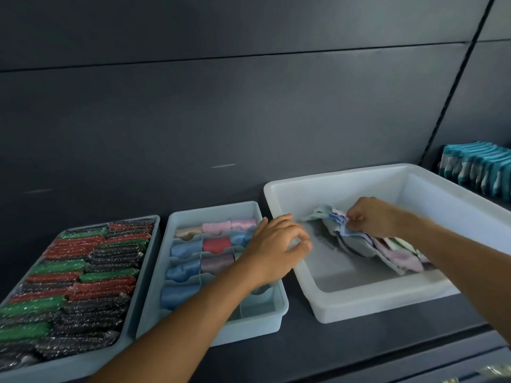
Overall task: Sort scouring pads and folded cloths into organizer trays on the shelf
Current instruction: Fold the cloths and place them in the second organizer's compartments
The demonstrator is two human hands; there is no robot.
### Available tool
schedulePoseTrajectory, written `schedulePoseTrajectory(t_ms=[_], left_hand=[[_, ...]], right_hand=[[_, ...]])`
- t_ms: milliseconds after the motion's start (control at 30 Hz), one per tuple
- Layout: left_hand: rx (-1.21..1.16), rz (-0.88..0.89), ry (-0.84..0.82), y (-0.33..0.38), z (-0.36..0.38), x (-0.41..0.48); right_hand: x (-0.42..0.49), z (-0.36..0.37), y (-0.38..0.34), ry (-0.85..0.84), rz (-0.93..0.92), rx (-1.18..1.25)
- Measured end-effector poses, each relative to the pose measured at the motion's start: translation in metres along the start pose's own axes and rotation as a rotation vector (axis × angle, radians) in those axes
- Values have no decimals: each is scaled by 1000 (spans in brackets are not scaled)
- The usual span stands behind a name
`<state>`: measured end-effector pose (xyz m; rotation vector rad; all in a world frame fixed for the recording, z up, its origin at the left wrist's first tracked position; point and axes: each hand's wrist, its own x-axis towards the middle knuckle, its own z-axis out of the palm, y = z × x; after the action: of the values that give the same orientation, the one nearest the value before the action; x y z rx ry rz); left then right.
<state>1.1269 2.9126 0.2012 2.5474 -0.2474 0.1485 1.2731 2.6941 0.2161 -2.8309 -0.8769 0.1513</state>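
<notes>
- On the dark shelf (304, 352), three containers stand in a row against a dark back panel (221, 106).
- Far left: pale blue tray (143, 294) packed with scouring pads (74, 283) in green, red and black, laid in close rows; tray looks nearly full.
- Centre: divided organizer tray (210, 334), just beside the pad tray. Its compartments hold folded cloths (199, 250): blue ones down the left column, pink, red, beige and mauve farther in. The near right compartments show bare bottom.
- Right: white tub (359, 305), larger and deeper, near the organizer tray but apart from it. Inside lies a loose pile of cloths (387, 252) in pastel and grey tones, toward the tub's right side.
- Left hand (276, 244): reaches across the organizer tray to the tub's left rim, fingers curled and partly spread, thumb and forefinger close together. It appears to hold nothing; contact with the rim cannot be confirmed.
- Right hand (373, 217): inside the tub, fingers pinched closed on the top of the cloth pile, lifting a blue and white edge.
- Far right, partly cut off: a row of teal and grey items (478, 170) standing upright on the shelf behind the tub.
</notes>
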Motion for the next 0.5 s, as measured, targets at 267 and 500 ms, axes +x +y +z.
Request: schedulePoseTrajectory(t_ms=[267,500], left_hand=[[-546,-122,241,9,-29,30],[-560,-119,11,20,-61,50]], right_hand=[[-21,-38,-40,0,8,615],[-23,-77,-69,152,-38,805]])
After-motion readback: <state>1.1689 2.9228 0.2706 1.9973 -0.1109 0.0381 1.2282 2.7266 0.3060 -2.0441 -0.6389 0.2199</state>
